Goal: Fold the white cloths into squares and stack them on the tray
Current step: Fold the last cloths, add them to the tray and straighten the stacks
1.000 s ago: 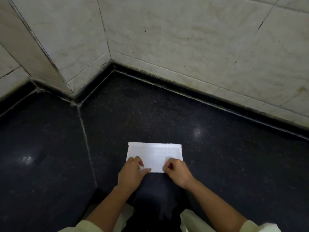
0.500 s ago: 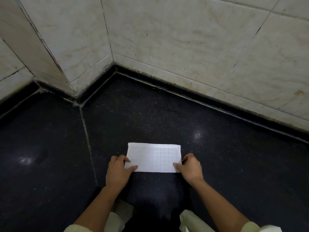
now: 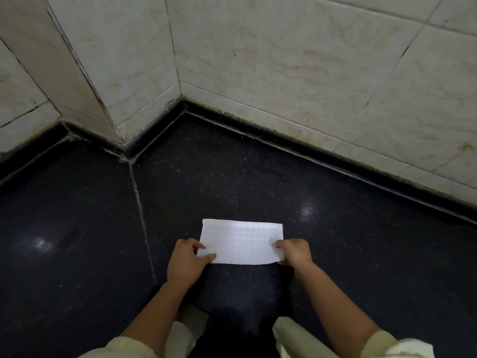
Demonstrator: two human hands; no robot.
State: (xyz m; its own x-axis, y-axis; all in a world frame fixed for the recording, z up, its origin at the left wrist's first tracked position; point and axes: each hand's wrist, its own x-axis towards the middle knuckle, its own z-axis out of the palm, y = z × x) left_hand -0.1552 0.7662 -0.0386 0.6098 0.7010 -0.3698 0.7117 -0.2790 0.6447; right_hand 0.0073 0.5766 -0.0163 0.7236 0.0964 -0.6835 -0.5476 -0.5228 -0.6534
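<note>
A white cloth (image 3: 242,241) with a faint grid pattern lies folded into a wide rectangle on the dark speckled counter (image 3: 258,177). My left hand (image 3: 184,262) pinches its near left corner between thumb and fingers. My right hand (image 3: 293,253) pinches its near right corner, and that corner is lifted slightly off the counter. No tray is in view.
Pale tiled walls (image 3: 284,60) rise behind the counter and form a corner at the back left. A grout seam (image 3: 140,210) runs across the counter left of the cloth. My pale sleeves (image 3: 387,342) show at the bottom edge.
Both hands have slid outward from the middle of the cloth's near edge to its two near corners. The cloth stays in place, and its right corner is now raised a little.
</note>
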